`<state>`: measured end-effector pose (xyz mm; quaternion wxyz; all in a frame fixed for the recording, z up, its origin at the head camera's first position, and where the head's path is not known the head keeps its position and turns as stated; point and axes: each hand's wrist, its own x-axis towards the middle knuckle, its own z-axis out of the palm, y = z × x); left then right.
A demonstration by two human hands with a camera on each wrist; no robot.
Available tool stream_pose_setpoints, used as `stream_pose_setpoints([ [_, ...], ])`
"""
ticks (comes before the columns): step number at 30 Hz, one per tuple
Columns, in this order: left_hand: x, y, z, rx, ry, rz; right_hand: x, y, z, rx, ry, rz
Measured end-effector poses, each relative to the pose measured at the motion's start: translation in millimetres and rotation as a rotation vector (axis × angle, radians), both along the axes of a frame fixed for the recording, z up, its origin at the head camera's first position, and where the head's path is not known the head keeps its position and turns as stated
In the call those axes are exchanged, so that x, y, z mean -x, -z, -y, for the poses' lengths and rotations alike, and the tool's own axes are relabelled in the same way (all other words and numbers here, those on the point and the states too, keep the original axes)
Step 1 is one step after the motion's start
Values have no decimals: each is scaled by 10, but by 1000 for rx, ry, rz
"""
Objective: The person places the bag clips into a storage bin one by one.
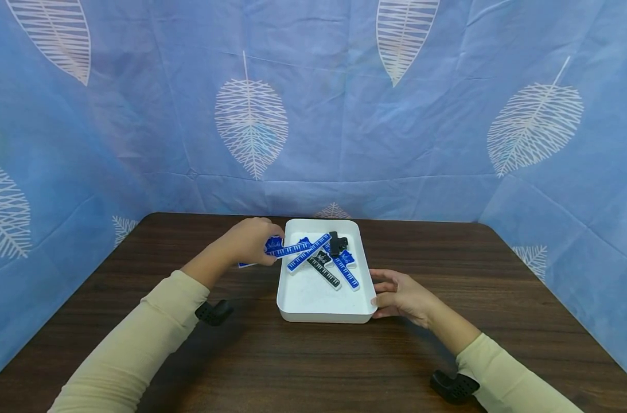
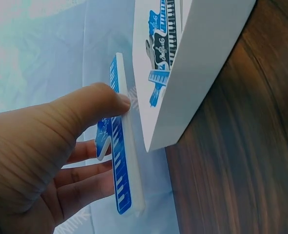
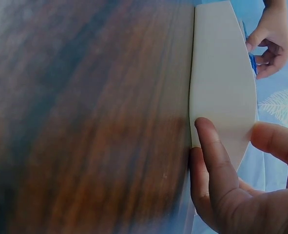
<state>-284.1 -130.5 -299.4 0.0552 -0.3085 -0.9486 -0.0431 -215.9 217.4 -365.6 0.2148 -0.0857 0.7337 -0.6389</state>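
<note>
My left hand (image 1: 251, 241) pinches a blue-and-white clip with a piano-key pattern (image 2: 122, 165) between thumb and fingers, at the left rim of a white tray (image 1: 318, 307). Inside the tray lie several similar clips: a blue one (image 1: 348, 274), another blue one (image 1: 309, 252) set diagonally, a black-and-white one (image 1: 327, 273), and a plain black clip (image 1: 336, 245). At the tray's right side my right hand (image 1: 403, 295) grips the wall. In the right wrist view its thumb is at the rim and its fingers lie along the outer wall (image 3: 221, 87).
The tray stands on a dark wood-grain table (image 1: 427, 246). A small blue-and-white piece (image 1: 246, 264) shows just under the left hand. Blue cloth with white leaf prints (image 1: 313, 132) hangs behind and at both sides. Black devices (image 1: 215, 312) are worn at both wrists.
</note>
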Motion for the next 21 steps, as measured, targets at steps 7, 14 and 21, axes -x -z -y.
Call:
stream_pose_setpoints([
  [7,1,-26,-115,24,19,5,-3,-6,1,0,-2,-4],
  [14,-7,-59,-239,51,20,31,-1,-7,-1,5,-4,1],
  [21,5,-52,-365,71,9,57,-1,6,-10,11,-18,-9],
])
